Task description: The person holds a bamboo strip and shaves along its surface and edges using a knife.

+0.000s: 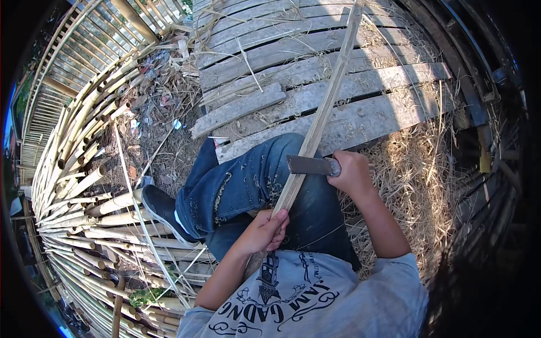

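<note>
1. Strip (331,93), long and pale, is held slantwise over the jeans (242,183), its far part extended over the slatted platform (389,110).
2. Its lower part is pinched between thumb and fingers of the left hand (262,231).
3. The knife (309,165) is gripped by the curled right hand (350,172), its blade crossed over the strip.
4. Dry shavings (414,186) are scattered beside the platform; bamboo poles (107,205) are piled at the left.

1. Rocks a loose, pale grey-blue tee (344,301) with short sleeves (397,271).
2. Sports a big black print (269,288): tower drawing, curly swirls, "JAM" in chunky caps.
3. Wears dark blue jeans (251,188), seriously speckled with straw-coloured bits (220,194).
4. Has on a dark shoe (160,207), pale-soled, with some white at the ankle.
5. Goes bare-handed, left hand (264,231) and right hand (350,173) alike.
</note>
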A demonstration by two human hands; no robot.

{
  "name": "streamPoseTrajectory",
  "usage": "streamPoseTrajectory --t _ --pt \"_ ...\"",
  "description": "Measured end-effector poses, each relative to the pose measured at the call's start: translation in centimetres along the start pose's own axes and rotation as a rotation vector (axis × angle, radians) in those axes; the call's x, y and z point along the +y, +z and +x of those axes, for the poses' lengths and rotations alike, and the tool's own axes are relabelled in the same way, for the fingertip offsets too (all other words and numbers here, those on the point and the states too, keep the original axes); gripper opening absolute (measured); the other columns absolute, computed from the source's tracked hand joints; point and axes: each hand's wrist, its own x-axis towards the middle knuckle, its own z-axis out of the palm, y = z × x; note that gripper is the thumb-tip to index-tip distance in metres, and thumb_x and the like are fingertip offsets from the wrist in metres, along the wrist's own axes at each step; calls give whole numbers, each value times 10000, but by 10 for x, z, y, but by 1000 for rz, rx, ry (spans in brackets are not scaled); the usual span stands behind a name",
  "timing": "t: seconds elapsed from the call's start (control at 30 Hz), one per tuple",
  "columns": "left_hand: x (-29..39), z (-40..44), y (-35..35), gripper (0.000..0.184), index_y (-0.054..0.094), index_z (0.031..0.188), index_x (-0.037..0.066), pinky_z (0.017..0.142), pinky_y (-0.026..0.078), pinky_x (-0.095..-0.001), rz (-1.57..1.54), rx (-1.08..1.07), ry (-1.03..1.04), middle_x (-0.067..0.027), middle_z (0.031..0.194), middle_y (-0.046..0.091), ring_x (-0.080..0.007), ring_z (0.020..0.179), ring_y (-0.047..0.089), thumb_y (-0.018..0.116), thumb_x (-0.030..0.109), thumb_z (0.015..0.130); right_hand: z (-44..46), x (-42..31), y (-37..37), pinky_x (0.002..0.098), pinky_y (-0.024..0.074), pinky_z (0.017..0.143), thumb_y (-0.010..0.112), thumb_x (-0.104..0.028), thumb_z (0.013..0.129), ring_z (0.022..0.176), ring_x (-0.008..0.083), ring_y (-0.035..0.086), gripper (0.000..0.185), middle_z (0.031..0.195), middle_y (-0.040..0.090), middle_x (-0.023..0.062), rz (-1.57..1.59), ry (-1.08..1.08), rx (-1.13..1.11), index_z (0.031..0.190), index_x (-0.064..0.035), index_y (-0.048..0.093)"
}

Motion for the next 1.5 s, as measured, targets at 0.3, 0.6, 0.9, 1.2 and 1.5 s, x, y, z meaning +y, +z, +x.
streamPoseTrajectory --t 0.3,0.6,0.9,1.2,1.5 --pt "-4 -1 -4 384 411 793 95 368 300 -237 -23 -27 -4 16 521 354 -78 383 339 396 397 1029 30 16 2 458 473 595 700 -141 685 661 413 603 192 663 596 204 17 194 159 707 1 572" --pt "-12 -10 -25 386 416 791 85 378 302 -242 11 -64 -8 3 517 362 -83 393 338 390 386 1032 3 -2 4 448 508 600 687 -185 654 657 385 626 170 660 617 175 35 76 27 714 -53 598" --pt "-20 -12 -29 382 423 793 74 386 302 -254 31 -48 30 -4 520 359 -90 403 333 386 368 1035 32 5 -5 458 493 601 700 -180 652 667 385 623 197 654 609 184 49 172 100 701 -27 585" --pt "-34 -8 -36 366 420 789 95 395 281 -227 22 -61 69 25 555 367 -60 435 313 406 369 1032 37 15 6 412 494 567 764 -178 555 607 337 615 270 654 600 127 -58 -171 157 709 -64 573" --pt "-52 -19 -40 352 414 791 109 400 273 -230 -32 -121 8 37 555 343 -61 438 297 394 361 1036 79 77 -28 482 505 694 664 -272 764 745 404 642 261 745 655 197 -142 613 321 799 -15 632"
